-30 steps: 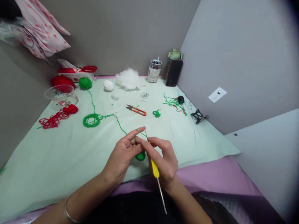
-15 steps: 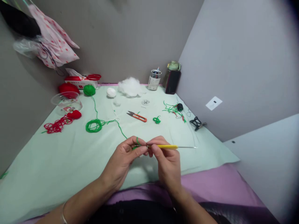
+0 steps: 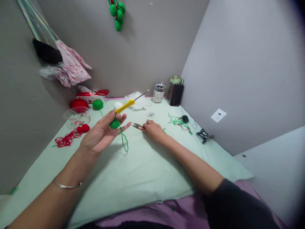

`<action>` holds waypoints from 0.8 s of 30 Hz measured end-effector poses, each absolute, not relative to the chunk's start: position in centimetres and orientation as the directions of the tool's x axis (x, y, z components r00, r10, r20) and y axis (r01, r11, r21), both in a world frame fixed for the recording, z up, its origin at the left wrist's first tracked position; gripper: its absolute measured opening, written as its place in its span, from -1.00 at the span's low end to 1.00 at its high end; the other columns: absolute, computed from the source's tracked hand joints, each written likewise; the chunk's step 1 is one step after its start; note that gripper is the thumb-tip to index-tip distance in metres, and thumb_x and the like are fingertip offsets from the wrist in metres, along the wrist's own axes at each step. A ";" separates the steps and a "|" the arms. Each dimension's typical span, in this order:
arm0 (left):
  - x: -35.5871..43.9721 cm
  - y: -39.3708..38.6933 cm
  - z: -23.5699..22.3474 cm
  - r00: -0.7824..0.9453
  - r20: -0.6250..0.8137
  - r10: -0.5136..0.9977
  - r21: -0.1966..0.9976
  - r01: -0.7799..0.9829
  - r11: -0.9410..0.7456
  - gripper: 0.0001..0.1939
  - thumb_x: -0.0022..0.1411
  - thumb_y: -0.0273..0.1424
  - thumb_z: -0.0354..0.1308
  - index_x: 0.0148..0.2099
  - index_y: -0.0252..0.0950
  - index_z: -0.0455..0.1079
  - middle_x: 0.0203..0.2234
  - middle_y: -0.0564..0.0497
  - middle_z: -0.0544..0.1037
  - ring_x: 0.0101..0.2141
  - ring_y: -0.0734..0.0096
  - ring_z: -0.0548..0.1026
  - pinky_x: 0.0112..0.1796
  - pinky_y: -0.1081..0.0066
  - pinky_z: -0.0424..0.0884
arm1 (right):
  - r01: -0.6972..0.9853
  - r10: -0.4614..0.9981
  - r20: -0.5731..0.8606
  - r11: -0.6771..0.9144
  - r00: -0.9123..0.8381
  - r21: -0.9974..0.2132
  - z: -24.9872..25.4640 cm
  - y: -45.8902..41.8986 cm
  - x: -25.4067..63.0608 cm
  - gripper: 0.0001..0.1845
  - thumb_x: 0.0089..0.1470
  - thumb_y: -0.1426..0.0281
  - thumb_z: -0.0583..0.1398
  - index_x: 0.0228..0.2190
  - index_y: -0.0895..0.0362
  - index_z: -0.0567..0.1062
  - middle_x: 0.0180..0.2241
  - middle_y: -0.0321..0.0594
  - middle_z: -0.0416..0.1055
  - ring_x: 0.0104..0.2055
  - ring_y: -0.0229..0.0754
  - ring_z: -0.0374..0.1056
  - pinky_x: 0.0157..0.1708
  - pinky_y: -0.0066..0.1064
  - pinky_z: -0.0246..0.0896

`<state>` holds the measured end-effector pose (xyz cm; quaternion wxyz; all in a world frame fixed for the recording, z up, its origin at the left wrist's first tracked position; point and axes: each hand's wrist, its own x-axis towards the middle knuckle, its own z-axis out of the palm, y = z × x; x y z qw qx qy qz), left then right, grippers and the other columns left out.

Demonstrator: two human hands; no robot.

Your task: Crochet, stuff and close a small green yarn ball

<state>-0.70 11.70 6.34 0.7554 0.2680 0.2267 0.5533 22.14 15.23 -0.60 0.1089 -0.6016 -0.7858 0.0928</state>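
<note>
My left hand (image 3: 97,136) is raised above the table, thumb and forefinger closed on a small green crocheted piece (image 3: 114,123) and a yellow-handled crochet hook (image 3: 125,106). The hook's metal tip points up and to the right. Green yarn (image 3: 125,144) dangles in a loop below that hand, whose other fingers stretch outward. Farther right, my right hand (image 3: 154,131) reaches down to the tabletop with its fingers closed round the orange thread snips (image 3: 139,127). Only the blades and a bit of the handle show; the rest is under the hand.
Red yarn (image 3: 65,140), a clear plastic tub (image 3: 69,115) and a green yarn ball (image 3: 98,104) lie at the left. White stuffing (image 3: 139,101) and a pen jar (image 3: 158,94) stand at the back. Green yarn scraps (image 3: 177,120) and a black clip stand (image 3: 203,136) are rightward.
Both hands were together at the crochet work; now they are apart. My left hand has lifted the piece and hook leftward. My right hand let go of the hook and took hold of the snips.
</note>
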 end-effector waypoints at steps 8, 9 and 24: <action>-0.6 12.7 5.1 0.271 -0.022 0.962 0.639 -0.737 0.222 -0.91 0.28 -0.47 0.37 -0.31 -0.31 0.56 -0.49 0.11 0.64 -0.22 0.40 0.66 0.30 0.01 0.30 | 0.863 0.965 0.072 0.258 -0.252 -0.435 -0.3 15.3 23.8 -0.64 0.40 0.46 -0.05 -0.13 0.22 0.53 -0.22 -0.02 0.51 -0.21 -0.07 0.36 -0.20 -0.31 0.17; -0.5 12.8 5.0 0.263 -0.026 0.965 0.641 -0.736 0.218 -0.90 0.27 -0.47 0.38 -0.32 -0.32 0.55 -0.49 0.11 0.63 -0.23 0.40 0.66 0.30 0.01 0.30 | 0.834 0.958 0.069 0.277 -0.279 -0.476 0.2 14.9 24.1 -0.62 0.42 0.40 -0.06 -0.15 0.19 0.54 -0.28 -0.10 0.50 -0.26 -0.11 0.34 -0.23 -0.34 0.16; 0.0 12.1 4.3 0.307 -0.068 0.949 0.662 -0.698 0.273 -0.94 0.30 -0.48 0.35 -0.25 -0.35 0.54 -0.46 0.09 0.64 -0.19 0.37 0.64 0.22 0.01 0.40 | 0.439 0.902 0.166 0.346 -0.398 -0.829 2.3 12.3 22.5 -0.60 0.20 0.07 0.27 -0.28 0.17 0.64 -0.48 -0.33 0.35 -0.41 -0.27 0.13 -0.39 -0.40 -0.02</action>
